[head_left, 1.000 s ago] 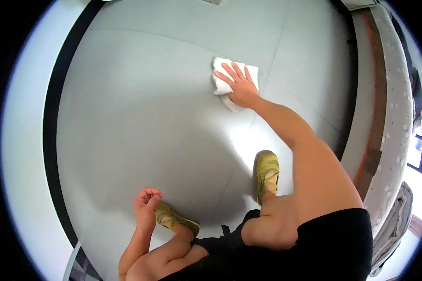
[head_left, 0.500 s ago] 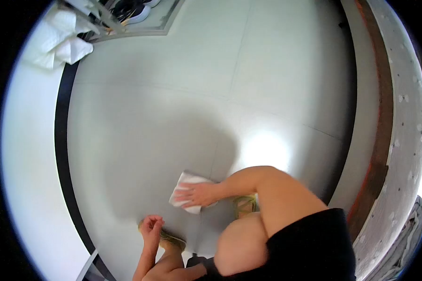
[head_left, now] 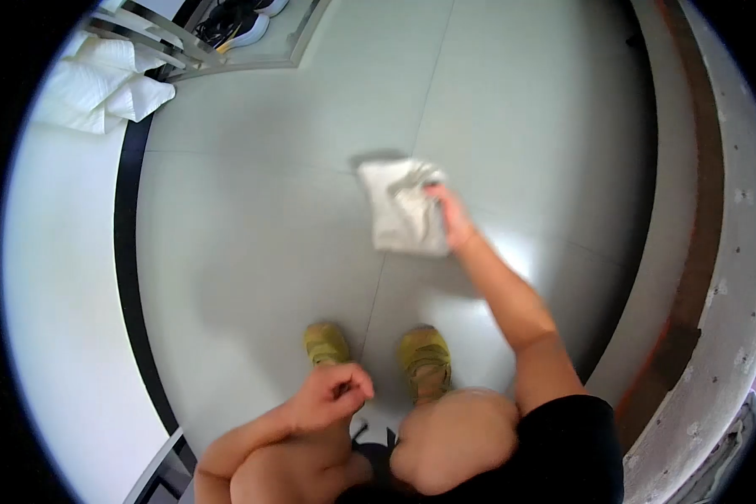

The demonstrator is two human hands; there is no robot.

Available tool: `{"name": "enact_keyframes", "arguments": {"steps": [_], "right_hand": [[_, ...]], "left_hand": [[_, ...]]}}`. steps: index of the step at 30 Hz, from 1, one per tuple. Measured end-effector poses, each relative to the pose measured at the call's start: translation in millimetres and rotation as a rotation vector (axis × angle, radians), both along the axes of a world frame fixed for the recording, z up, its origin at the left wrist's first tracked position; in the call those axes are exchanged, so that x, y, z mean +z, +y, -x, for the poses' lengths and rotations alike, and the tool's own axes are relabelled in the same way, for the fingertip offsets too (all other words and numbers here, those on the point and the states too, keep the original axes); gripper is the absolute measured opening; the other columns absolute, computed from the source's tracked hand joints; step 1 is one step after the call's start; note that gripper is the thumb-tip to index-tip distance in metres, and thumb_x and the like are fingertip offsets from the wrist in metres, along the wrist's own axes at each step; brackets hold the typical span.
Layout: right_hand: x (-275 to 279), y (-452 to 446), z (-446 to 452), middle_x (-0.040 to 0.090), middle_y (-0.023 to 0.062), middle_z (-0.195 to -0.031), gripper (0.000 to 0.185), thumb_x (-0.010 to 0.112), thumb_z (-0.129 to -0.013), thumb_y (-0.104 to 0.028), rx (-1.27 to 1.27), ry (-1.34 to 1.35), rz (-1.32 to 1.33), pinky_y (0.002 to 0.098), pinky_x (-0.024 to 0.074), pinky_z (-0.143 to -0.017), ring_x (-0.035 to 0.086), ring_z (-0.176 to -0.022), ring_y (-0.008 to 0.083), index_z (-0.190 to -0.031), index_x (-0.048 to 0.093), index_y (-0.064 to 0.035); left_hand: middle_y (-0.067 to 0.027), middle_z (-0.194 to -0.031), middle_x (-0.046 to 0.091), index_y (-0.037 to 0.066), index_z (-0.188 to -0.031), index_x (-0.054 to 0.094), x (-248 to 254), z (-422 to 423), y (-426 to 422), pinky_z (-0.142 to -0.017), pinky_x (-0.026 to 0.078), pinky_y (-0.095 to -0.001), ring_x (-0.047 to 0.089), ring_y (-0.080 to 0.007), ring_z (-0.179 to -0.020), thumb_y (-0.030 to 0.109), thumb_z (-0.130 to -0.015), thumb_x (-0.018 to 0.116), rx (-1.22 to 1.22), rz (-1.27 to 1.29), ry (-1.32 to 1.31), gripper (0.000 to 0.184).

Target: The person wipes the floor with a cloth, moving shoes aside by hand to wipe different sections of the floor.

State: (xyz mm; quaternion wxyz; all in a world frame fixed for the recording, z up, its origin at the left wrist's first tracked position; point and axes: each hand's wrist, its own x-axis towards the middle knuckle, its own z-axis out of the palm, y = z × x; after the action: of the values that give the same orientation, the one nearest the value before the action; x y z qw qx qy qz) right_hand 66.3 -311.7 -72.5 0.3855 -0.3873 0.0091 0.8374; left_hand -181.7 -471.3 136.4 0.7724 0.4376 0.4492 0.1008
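The white cloth is over the middle of the floor, ahead of your feet, and you have it by its right side in your right hand. Those fingers are pinched around its edge; the shadow past its far edge suggests it is raised, so the step in hand looks like handling the cloth clear of the tiles. Moving it from this hold calls for a secure pinch and a loose wrist (a one-sided grip may let the far corner sag or fold). Your left hand is curled into a loose fist near your knees, with no object visible in it.

The floor is pale grey tile with thin joints and a bright glare on the right, bordered by a dark strip. At the far left, bunched white fabric lies beside a metal-edged rack holding dark sneakers.
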Motion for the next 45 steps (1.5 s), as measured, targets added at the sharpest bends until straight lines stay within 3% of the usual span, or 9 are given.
{"name": "enact_keyframes", "arguments": {"steps": [3,8,11,13,17,32,37,40,45], "right_hand": [[-14.1,37.8,-70.6,0.055,0.0104,-0.125,0.056,0.045,-0.076,0.005,-0.221,-0.747,-0.519,0.0324,0.0395,-0.101,0.052,-0.116,0.0209,-0.131,0.050,-0.0038],[22.2,22.4,-117.9,0.054,0.0130,-0.127,0.050,0.044,-0.082,0.003,-0.111,-1.457,-0.869,0.0347,0.0380,-0.102,0.050,-0.120,0.0241,-0.129,0.053,-0.0091],[30.1,17.2,-82.6,0.046,0.0149,-0.136,0.045,0.053,-0.087,-0.011,0.182,-1.725,-1.153,0.0459,0.0338,-0.105,0.043,-0.126,0.0318,-0.132,0.051,-0.0155],[22.5,16.0,-46.4,0.028,0.0144,-0.149,0.054,0.056,-0.088,-0.040,0.442,-1.957,-1.178,0.0596,0.0205,-0.108,0.025,-0.136,0.0388,-0.139,0.043,-0.0260],[-9.0,12.5,7.7,0.006,0.0117,-0.156,0.070,0.045,-0.083,-0.067,0.782,-2.049,-0.971,0.0678,-0.0008,-0.106,0.001,-0.142,0.0410,-0.144,0.029,-0.0372],[-53.8,186.2,-22.4,0.018,0.0111,-0.154,0.057,0.036,-0.093,-0.048,0.711,-2.404,-0.976,0.0662,0.0133,-0.106,0.014,-0.140,0.0414,-0.147,0.025,-0.0333],[-21.1,81.0,90.8,0.021,0.0097,-0.154,0.056,0.049,-0.087,-0.043,0.962,-1.507,-1.864,0.0665,0.0134,-0.107,0.015,-0.141,0.0377,-0.141,0.038,-0.0333],[-13.8,105.0,89.0,0.020,0.0052,-0.154,0.052,0.044,-0.090,-0.046,1.064,-1.252,-1.966,0.0620,0.0112,-0.110,0.013,-0.143,0.0326,-0.141,0.038,-0.0354],[-32.1,220.4,54.1,0.018,0.0039,-0.155,0.054,0.034,-0.093,-0.052,0.879,-2.145,-1.362,0.0581,0.0097,-0.112,0.012,-0.143,0.0319,-0.145,0.029,-0.0371]], "left_hand": [[0.0041,-0.078,0.053,0.005,-0.094,0.058,-27.6,-10.9,2.9,-0.059,0.039,-0.0195,0.046,-0.0020,-0.068,0.003,-0.090,0.054,0.056,0.180,-0.032,0.006],[0.0051,-0.081,0.053,0.005,-0.097,0.057,-59.8,-25.1,15.1,-0.063,0.039,-0.0192,0.046,-0.0022,-0.070,0.004,-0.091,0.055,-0.029,0.199,-0.111,0.006],[0.0060,-0.075,0.050,0.005,-0.094,0.058,-67.7,-33.3,22.9,-0.059,0.037,-0.0193,0.043,-0.0014,-0.066,0.005,-0.090,0.054,-0.027,0.242,-0.093,0.005],[0.0065,-0.072,0.049,0.004,-0.093,0.058,-71.6,-36.1,24.3,-0.057,0.036,-0.0193,0.041,-0.0011,-0.064,0.005,-0.089,0.054,-0.020,0.243,-0.087,0.005],[0.0069,-0.071,0.048,0.005,-0.093,0.058,-82.8,-30.6,23.3,-0.056,0.035,-0.0190,0.041,-0.0008,-0.064,0.005,-0.089,0.055,0.028,0.207,-0.075,0.005],[0.0074,-0.076,0.049,0.006,-0.097,0.060,-90.5,22.5,27.2,-0.060,0.038,-0.0192,0.043,-0.0019,-0.066,0.008,-0.090,0.056,0.256,0.266,0.105,0.008],[0.0054,-0.071,0.051,0.007,-0.097,0.060,-106.3,14.0,30.2,-0.059,0.040,-0.0208,0.044,-0.0033,-0.064,0.009,-0.088,0.056,0.133,0.154,0.135,0.010],[0.0046,-0.069,0.052,0.007,-0.097,0.061,-106.8,12.2,37.6,-0.058,0.041,-0.0217,0.045,-0.0037,-0.063,0.009,-0.087,0.057,0.066,0.101,0.133,0.011],[0.0039,-0.071,0.054,0.006,-0.098,0.062,-109.7,28.2,28.3,-0.059,0.042,-0.0213,0.047,-0.0037,-0.064,0.010,-0.086,0.060,0.136,0.236,0.225,0.013]]}}
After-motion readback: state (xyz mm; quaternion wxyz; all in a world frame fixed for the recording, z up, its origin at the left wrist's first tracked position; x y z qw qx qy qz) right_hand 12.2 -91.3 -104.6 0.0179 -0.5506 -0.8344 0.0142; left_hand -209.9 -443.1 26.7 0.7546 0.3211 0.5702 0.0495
